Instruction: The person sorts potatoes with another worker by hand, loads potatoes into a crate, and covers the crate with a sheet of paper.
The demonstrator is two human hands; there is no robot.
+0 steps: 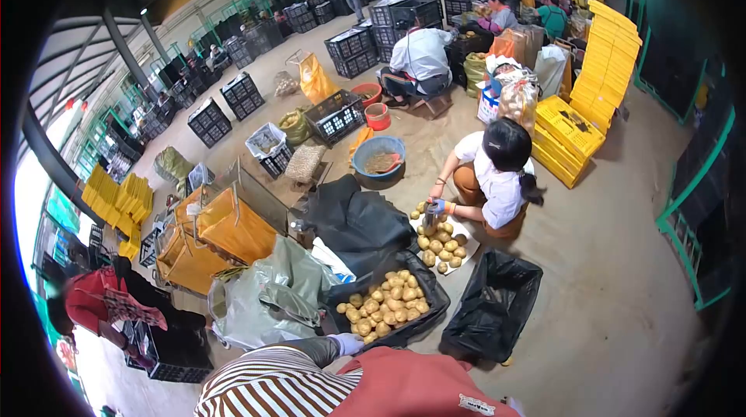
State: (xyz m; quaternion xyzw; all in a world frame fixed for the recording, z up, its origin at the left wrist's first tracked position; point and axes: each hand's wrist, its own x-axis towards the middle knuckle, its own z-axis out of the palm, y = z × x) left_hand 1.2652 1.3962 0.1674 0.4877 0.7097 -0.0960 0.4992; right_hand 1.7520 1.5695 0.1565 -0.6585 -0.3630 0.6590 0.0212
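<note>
My left hand (347,344), in a pale glove, is at the near left edge of a black-lined crate (437,310). It touches or lies very close to the liner; its fingers are too small to make out. Yellow-brown potatoes (385,304) fill much of this crate. My right hand is out of sight below my red apron (420,386). To the right stands a second black-lined crate (493,300) with no potatoes visible inside. Beyond the crates, more potatoes (443,244) lie on a pale sheet, where a crouching co-worker's gloved hand (443,207) reaches in.
Grey-green plastic sheeting (268,289) and a black sheet (353,219) lie left of the filled crate. Orange-yellow bags (237,223) stand behind them. A blue basin (378,157) sits farther off. Yellow crates (571,133) are stacked at right. Another person (101,300) bends at far left.
</note>
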